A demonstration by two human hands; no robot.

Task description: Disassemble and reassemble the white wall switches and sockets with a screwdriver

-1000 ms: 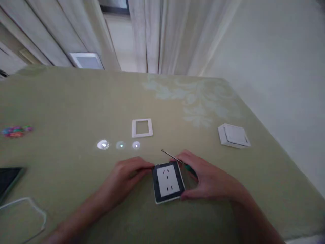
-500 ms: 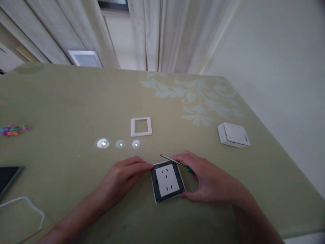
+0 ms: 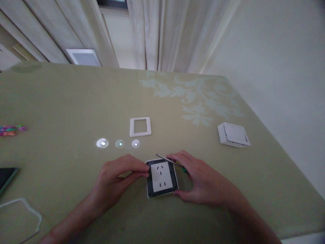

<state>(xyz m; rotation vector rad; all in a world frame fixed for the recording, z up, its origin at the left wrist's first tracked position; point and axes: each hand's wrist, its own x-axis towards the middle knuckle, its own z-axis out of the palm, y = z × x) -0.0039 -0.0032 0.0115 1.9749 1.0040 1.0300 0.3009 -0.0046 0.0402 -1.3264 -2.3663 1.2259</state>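
Observation:
A square wall socket [image 3: 161, 177] with a white face and dark surround lies flat on the green table [image 3: 76, 101], near its front edge. My left hand [image 3: 119, 174] pinches the socket's left edge with closed fingers. My right hand [image 3: 200, 179] grips the socket's right side, thumb at its lower corner. That same hand also holds a thin screwdriver [image 3: 169, 161] with a green handle, its metal shaft pointing left over the socket's top edge.
A white square frame [image 3: 140, 126] lies beyond the socket. A white switch unit [image 3: 233, 135] sits at the right. Three light spots [image 3: 119, 143] shine on the table. Colourful small items [image 3: 10, 130], a dark flat object [image 3: 6, 176] and a clear tray [image 3: 17, 220] are at the left.
Both hands have slid the socket a little to the left and turned it squarer to me. The screwdriver moved with the right hand.

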